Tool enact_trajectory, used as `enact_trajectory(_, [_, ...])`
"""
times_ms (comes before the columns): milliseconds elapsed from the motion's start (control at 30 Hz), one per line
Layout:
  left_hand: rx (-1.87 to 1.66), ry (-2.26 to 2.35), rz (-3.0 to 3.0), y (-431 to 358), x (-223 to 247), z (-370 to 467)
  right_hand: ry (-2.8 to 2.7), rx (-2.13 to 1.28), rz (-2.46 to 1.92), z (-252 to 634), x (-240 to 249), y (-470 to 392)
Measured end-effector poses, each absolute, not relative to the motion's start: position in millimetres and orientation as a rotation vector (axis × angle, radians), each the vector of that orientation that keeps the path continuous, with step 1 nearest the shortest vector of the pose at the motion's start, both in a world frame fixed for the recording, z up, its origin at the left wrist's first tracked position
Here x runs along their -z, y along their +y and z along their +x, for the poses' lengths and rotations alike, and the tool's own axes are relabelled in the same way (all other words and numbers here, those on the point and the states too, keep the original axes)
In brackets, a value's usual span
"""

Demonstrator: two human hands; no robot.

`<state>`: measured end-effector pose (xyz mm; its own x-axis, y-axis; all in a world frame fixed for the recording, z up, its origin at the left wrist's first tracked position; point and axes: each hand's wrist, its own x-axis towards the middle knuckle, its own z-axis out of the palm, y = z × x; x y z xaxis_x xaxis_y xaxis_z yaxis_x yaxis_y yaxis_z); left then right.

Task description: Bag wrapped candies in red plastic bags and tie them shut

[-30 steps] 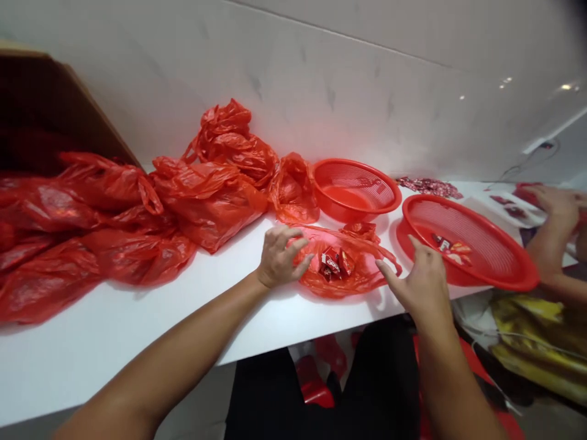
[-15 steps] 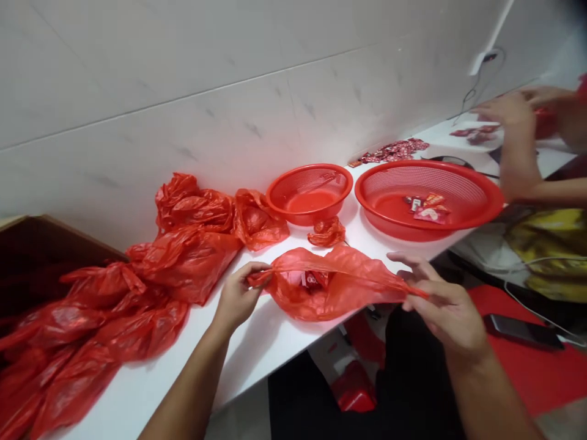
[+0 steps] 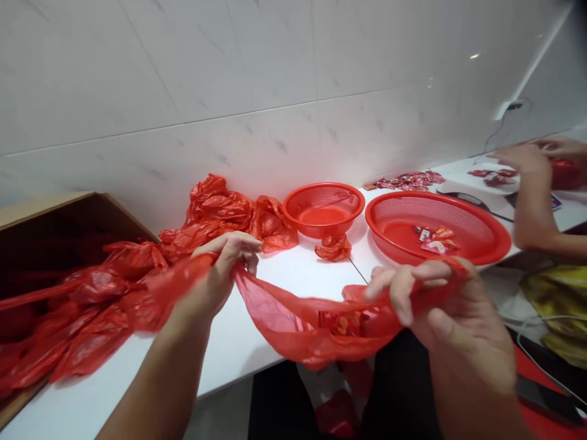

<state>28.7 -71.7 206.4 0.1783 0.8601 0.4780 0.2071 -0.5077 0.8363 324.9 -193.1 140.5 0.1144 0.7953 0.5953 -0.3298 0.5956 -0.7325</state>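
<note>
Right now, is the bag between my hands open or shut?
Open: the red bag gapes between your left hand and right hand, wrapped packets showing inside.

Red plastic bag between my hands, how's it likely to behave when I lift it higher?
The red plastic bag will probably act floppy, since its thin film sags between your left hand and right hand. It's likely light for its size, with only small packets visible inside. Those could slide if one side dips, given the soft film.

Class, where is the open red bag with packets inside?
In the head view, the bag is lower centre, stretched between left hand and right hand.
</note>
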Motion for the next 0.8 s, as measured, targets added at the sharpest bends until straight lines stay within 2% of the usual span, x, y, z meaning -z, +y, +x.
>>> enact_trajectory(200, [-1.074,1.017,2.151,-122,-232,37,-1.143,-1.141,-0.654,293,-152,-225])
enact_trajectory(400, [-0.565,0.920,2.049,-138,-239,89,-1.756,-1.355,-0.941,262,-138,-194])
enact_trajectory(500, [-0.501,0.838,1.922,-129,-223,108,-1.828,-1.399,-1.004,248,-124,-187])
enact_trajectory(667, [-0.536,0.732,1.915,-114,-174,95,-1.364,-1.719,-1.018,259,-86,-185])
enact_trajectory(800, [-0.493,0.818,1.965,-111,-128,81,-1.095,-1.741,-1.053,272,-62,-179])
